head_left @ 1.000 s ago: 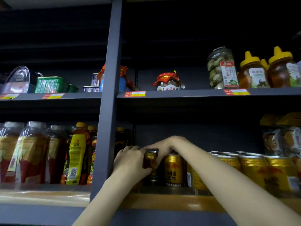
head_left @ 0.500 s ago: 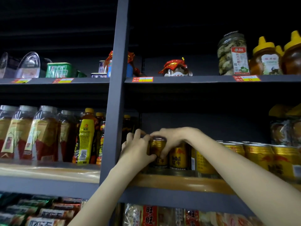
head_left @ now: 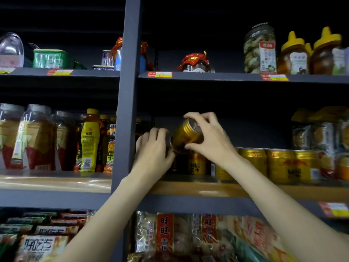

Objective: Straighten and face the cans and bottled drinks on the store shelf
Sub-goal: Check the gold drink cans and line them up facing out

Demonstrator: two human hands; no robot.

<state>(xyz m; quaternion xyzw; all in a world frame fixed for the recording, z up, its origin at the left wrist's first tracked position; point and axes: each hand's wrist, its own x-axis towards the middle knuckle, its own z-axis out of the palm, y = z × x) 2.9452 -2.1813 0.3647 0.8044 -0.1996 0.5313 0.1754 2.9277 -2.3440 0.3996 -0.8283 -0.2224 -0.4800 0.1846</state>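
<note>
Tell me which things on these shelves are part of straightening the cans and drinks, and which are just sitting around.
Part of the job:
gold can, tilted, held in the right hand
left hand, reaching in beside it
row of gold cans
bottled drinks

Just lying about:
honey bottles
clear jar
snack packets
green tin

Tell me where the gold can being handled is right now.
The gold can is centre frame, tilted and lifted above the row of gold cans on the middle shelf, gripped by the right hand, with the left hand beside it.
</note>
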